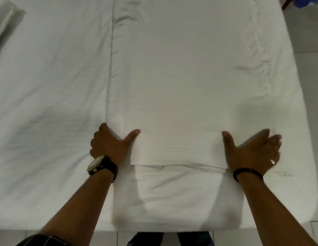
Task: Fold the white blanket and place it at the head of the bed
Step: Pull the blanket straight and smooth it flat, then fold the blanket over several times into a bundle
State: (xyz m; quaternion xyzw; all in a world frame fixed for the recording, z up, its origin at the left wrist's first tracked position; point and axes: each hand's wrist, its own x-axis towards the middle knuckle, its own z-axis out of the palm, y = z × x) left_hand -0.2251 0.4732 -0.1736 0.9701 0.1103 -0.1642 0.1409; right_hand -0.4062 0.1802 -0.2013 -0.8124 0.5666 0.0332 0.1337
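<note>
The white blanket (181, 96) lies as a long folded strip on the right half of the bed, running away from me. Its near end is turned over into a flap (177, 150) on top of the layer below. My left hand (108, 146) grips the flap's left edge, thumb on top and fingers curled at the side. My right hand (254, 151) holds the flap's right edge the same way, thumb on the cloth. Its curled fingers are blurred.
The bed (48, 103) is covered with a white sheet, and a pillow corner (7, 20) shows at the far left. Grey floor tiles (307, 41) run along the right side. The bed's near edge is right in front of my legs.
</note>
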